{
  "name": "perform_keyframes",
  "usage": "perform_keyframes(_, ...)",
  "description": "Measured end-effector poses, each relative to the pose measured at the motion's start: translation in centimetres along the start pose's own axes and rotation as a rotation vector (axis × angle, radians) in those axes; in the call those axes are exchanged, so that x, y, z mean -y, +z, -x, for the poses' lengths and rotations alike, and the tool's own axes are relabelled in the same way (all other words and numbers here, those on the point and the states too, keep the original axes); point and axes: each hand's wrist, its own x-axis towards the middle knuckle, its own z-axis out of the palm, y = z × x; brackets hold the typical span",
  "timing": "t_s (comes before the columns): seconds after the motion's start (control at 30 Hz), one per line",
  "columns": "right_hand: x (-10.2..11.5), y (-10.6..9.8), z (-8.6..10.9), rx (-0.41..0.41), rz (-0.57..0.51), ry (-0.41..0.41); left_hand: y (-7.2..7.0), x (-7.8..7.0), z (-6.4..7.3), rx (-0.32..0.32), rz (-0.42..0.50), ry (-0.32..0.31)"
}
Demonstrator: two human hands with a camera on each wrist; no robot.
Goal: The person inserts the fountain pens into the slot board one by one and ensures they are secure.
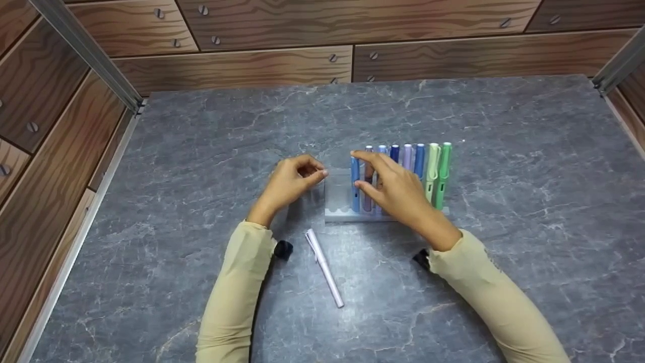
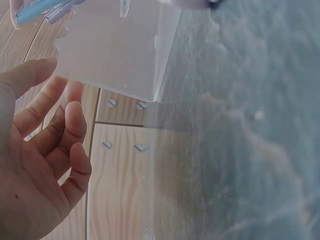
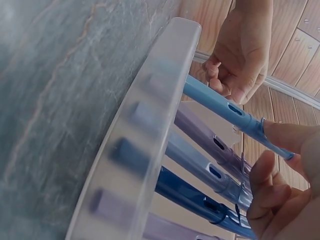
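A clear pen rack (image 1: pixel 335 217) stands on the table and holds a row of capped pens upright. My right hand (image 1: pixel 398 189) pinches the light blue pen (image 1: pixel 356 186) at the row's left end, near its top. In the right wrist view this light blue pen (image 3: pixel 215 102) passes into the rack's frosted front ledge (image 3: pixel 172 50). My left hand (image 1: pixel 295 181) has thumb and forefinger at the rack's upper left corner, where they appear to pinch the edge; its other fingers (image 2: pixel 75 122) curl loosely. A pale lilac pen (image 1: pixel 325 269) lies on the table before the rack.
Beside the light blue pen stand purple and blue pens, then a pale green pen (image 1: pixel 432 166) and a green pen (image 1: pixel 444 174) at the right end. Wood-patterned panels (image 1: pixel 272 65) border the grey marbled table (image 1: pixel 529 201) at the back and sides.
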Motion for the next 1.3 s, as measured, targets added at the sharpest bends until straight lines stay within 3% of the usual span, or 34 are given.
perform_keyframes(0.37,-0.3,0.3,0.3,-0.034,0.049,0.012,0.0,0.0,0.0,0.004,0.003,0.003)
perform_keyframes(0.67,-0.2,-0.3,1.1,-0.014,-0.020,0.045,0.0,0.0,0.0,0.007,-0.002,-0.006)
perform_keyframes(1.3,2.8,-0.3,2.2,0.348,-0.203,0.136,0.0,-0.1,0.0,0.004,0.005,-0.001)
